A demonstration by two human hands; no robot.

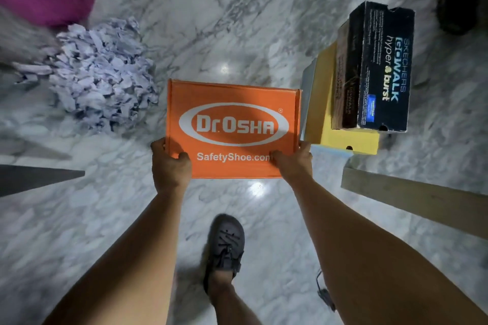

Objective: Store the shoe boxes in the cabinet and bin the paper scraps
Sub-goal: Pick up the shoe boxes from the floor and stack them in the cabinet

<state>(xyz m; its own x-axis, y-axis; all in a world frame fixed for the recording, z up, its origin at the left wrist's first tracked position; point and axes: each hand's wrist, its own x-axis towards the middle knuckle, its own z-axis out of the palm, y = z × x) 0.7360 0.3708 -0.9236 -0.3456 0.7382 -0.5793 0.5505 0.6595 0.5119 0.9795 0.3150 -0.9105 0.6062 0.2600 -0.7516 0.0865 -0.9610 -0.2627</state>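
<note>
Above marble floor (237, 21), hands (171, 166) gripping orange "Dr.OSHA" box (233, 113), "SafetyShoe.com"

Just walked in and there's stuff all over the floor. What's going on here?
A person grips an orange shoe box by its near corners, left hand and right hand, above the marble floor. More shoe boxes sit stacked to the right. A pile of paper scraps lies on the floor to the left, not yet binned.

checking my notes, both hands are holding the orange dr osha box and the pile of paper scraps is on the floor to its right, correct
Not quite. Both the left hand and right hand hold the orange Dr. Osha box, but the paper scraps lie on the floor to its left, as the head view shows.
</note>
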